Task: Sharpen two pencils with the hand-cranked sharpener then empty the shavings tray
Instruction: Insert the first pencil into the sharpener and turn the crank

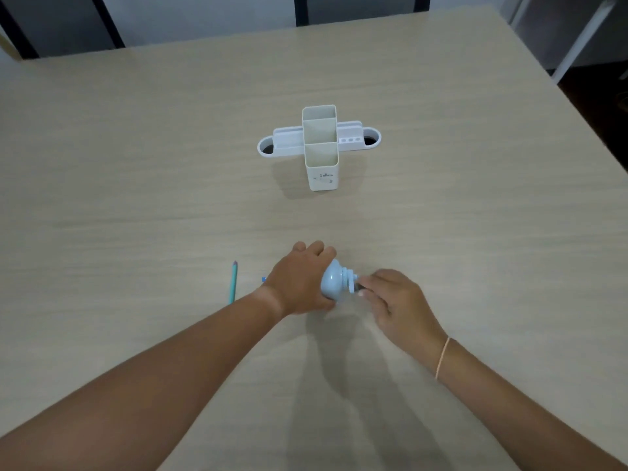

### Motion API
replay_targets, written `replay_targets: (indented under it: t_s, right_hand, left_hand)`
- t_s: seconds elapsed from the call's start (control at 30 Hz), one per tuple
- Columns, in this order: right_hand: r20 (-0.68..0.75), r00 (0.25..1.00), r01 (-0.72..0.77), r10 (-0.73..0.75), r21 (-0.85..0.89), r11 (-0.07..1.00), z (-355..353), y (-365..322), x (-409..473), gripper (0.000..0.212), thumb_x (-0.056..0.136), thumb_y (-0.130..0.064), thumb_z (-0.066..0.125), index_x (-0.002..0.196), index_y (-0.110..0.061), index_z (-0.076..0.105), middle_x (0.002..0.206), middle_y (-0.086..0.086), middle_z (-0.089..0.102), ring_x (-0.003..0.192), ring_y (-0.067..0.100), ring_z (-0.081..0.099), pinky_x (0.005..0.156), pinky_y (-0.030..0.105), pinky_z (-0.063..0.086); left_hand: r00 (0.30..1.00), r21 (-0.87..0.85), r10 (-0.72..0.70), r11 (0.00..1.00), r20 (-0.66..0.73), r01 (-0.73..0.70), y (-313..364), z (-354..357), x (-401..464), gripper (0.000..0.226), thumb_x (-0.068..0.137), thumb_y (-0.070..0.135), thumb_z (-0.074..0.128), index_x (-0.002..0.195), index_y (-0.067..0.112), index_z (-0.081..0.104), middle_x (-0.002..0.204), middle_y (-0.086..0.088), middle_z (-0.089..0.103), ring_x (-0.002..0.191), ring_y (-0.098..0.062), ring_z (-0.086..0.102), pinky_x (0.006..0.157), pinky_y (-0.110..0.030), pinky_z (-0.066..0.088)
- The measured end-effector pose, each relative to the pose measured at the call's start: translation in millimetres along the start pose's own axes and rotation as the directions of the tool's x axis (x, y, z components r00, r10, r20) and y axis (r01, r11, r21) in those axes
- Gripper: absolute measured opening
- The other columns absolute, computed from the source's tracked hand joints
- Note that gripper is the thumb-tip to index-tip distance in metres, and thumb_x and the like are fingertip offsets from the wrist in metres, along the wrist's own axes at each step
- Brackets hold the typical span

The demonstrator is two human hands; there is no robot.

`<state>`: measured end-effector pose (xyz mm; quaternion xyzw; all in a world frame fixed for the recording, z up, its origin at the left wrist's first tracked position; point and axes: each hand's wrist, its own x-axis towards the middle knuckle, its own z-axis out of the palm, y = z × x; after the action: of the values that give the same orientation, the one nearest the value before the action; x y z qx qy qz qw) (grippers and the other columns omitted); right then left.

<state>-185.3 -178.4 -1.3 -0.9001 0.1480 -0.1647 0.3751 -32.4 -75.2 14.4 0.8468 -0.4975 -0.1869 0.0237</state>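
Note:
A light blue hand-cranked sharpener [334, 282] sits on the table in front of me. My left hand [300, 282] wraps over its body from the left and hides most of it. My right hand [390, 299] pinches the crank at the sharpener's right end. A teal pencil [233, 282] lies on the table just left of my left wrist, tip pointing away. A small blue bit [263, 279], perhaps a second pencil's end, pokes out at my left hand's left edge.
A white desk organiser [321, 147] with several compartments stands upright at the table's middle, farther away. The table's far edge [238, 45] meets dark chair backs, and its right edge [577, 107] drops to a dark floor.

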Motion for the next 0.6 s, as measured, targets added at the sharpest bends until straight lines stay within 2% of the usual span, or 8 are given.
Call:
replay_targets:
  t_s: [0.07, 0.13, 0.2, 0.3, 0.37, 0.47, 0.5, 0.6]
  right_hand:
    - [-0.079, 0.997, -0.022, 0.020, -0.032, 0.999, -3, 3, 35, 0.031, 0.082, -0.016, 0.043, 0.085, 0.001, 0.068, 0.071, 0.015, 0.066, 0.074, 0.015, 0.050, 0.069, 0.021, 0.038]
    - [-0.005, 0.992, -0.129, 0.129, -0.093, 0.987, 5, 18, 62, 0.026, 0.082, -0.012, 0.047, 0.086, 0.003, 0.069, 0.076, 0.022, 0.067, 0.079, 0.027, 0.059, 0.072, 0.029, 0.042]
    - [0.124, 0.970, -0.184, 0.209, -0.189, 0.965, 20, 32, 55, 0.032, 0.078, -0.015, 0.043, 0.079, 0.003, 0.069, 0.076, 0.026, 0.065, 0.076, 0.036, 0.062, 0.068, 0.035, 0.044]
    - [0.189, 0.970, -0.137, 0.155, -0.105, 0.985, 21, 21, 1, 0.041, 0.078, -0.027, 0.036, 0.066, 0.000, 0.064, 0.062, 0.015, 0.059, 0.064, 0.025, 0.055, 0.056, 0.024, 0.035]
    - [0.148, 0.986, -0.076, 0.078, -0.014, 0.997, 6, 3, -16, 0.033, 0.082, -0.024, 0.041, 0.078, -0.004, 0.066, 0.064, 0.007, 0.057, 0.067, 0.013, 0.046, 0.062, 0.017, 0.032]
    - [-0.022, 0.999, -0.048, 0.047, -0.015, 0.999, -4, 2, 28, 0.028, 0.082, -0.016, 0.044, 0.085, -0.001, 0.067, 0.070, 0.013, 0.063, 0.073, 0.015, 0.048, 0.066, 0.014, 0.031]
    - [-0.019, 0.995, -0.096, 0.095, -0.063, 0.993, -1, 8, 50, 0.026, 0.083, -0.012, 0.046, 0.086, 0.001, 0.068, 0.074, 0.017, 0.065, 0.077, 0.019, 0.052, 0.068, 0.018, 0.034]
    - [0.172, 0.962, -0.176, 0.210, -0.193, 0.965, 20, 33, 58, 0.024, 0.082, -0.009, 0.047, 0.078, 0.004, 0.066, 0.079, 0.027, 0.063, 0.079, 0.035, 0.060, 0.067, 0.034, 0.042]
  left_hand:
    - [1.000, 0.004, 0.000, 1.000, 0.006, 0.000, 1, -2, 0, 0.061, 0.062, 0.042, 0.075, 0.108, 0.014, 0.046, 0.106, -0.003, 0.050, 0.087, -0.020, 0.033, 0.082, -0.042, 0.048]
    - [1.000, 0.010, 0.006, 1.000, 0.010, -0.006, 2, -3, 0, 0.062, 0.062, 0.042, 0.075, 0.108, 0.014, 0.046, 0.107, -0.004, 0.050, 0.089, -0.022, 0.037, 0.080, -0.039, 0.047]
    - [1.000, 0.022, 0.008, 1.000, 0.010, -0.008, 3, -2, -1, 0.063, 0.062, 0.043, 0.076, 0.109, 0.015, 0.046, 0.108, -0.003, 0.050, 0.093, -0.024, 0.040, 0.079, -0.038, 0.046]
    - [1.000, 0.003, -0.011, 1.000, 0.004, 0.011, 2, -2, -1, 0.064, 0.062, 0.042, 0.076, 0.111, 0.016, 0.045, 0.109, -0.002, 0.050, 0.093, -0.022, 0.039, 0.077, -0.039, 0.049]
    - [1.000, 0.009, -0.003, 1.000, 0.006, 0.003, 3, -3, -1, 0.064, 0.062, 0.041, 0.076, 0.111, 0.016, 0.045, 0.110, -0.003, 0.050, 0.096, -0.025, 0.042, 0.079, -0.042, 0.050]
    - [1.000, 0.014, 0.004, 1.000, 0.014, -0.004, 2, -3, -1, 0.061, 0.062, 0.042, 0.075, 0.109, 0.015, 0.046, 0.107, -0.003, 0.050, 0.090, -0.023, 0.038, 0.082, -0.043, 0.049]
    - [1.000, 0.015, 0.001, 1.000, 0.010, -0.001, 2, -3, 0, 0.061, 0.062, 0.043, 0.075, 0.107, 0.015, 0.046, 0.106, -0.003, 0.050, 0.088, -0.021, 0.036, 0.082, -0.043, 0.048]
    - [1.000, 0.007, -0.005, 1.000, 0.005, 0.005, 2, -2, 0, 0.061, 0.061, 0.043, 0.075, 0.107, 0.015, 0.046, 0.106, -0.003, 0.050, 0.089, -0.023, 0.039, 0.081, -0.043, 0.049]
